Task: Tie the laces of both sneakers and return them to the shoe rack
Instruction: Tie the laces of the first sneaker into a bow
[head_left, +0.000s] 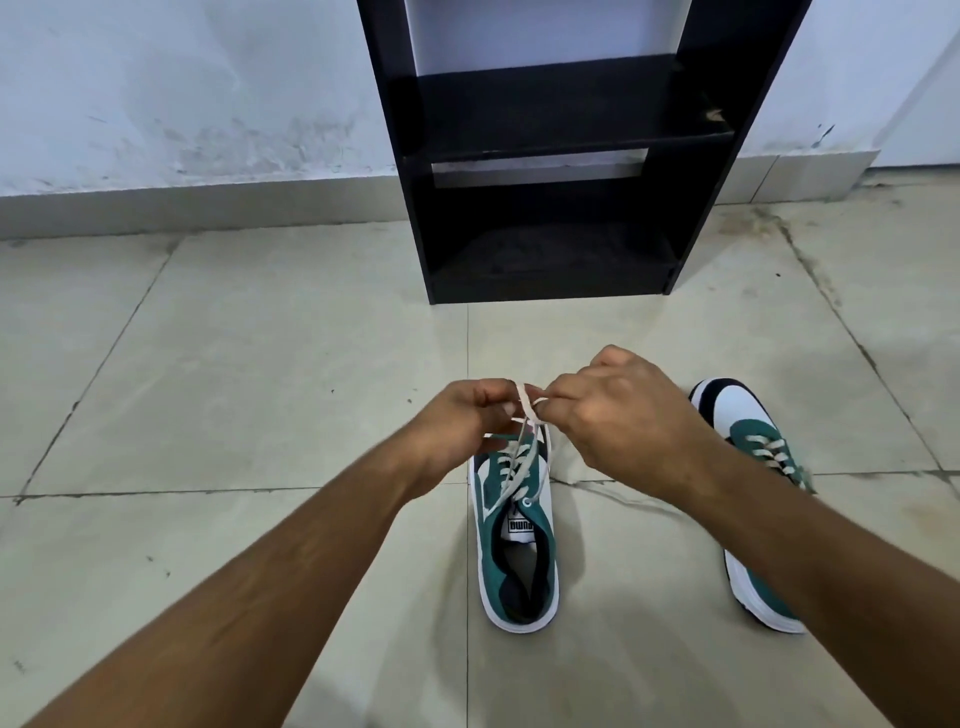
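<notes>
A green and white sneaker stands on the floor in front of me, toe pointing away. Its white laces are lifted above the toe and crossed between my hands. My left hand pinches one lace end and my right hand pinches the other, both held just over the front of the shoe. The second sneaker sits to the right, partly hidden under my right forearm, its laces lying loose. The black shoe rack stands ahead against the wall, its two visible shelves bare.
The floor is pale tile with dark grout lines. A white scuffed wall with a low skirting runs behind the rack.
</notes>
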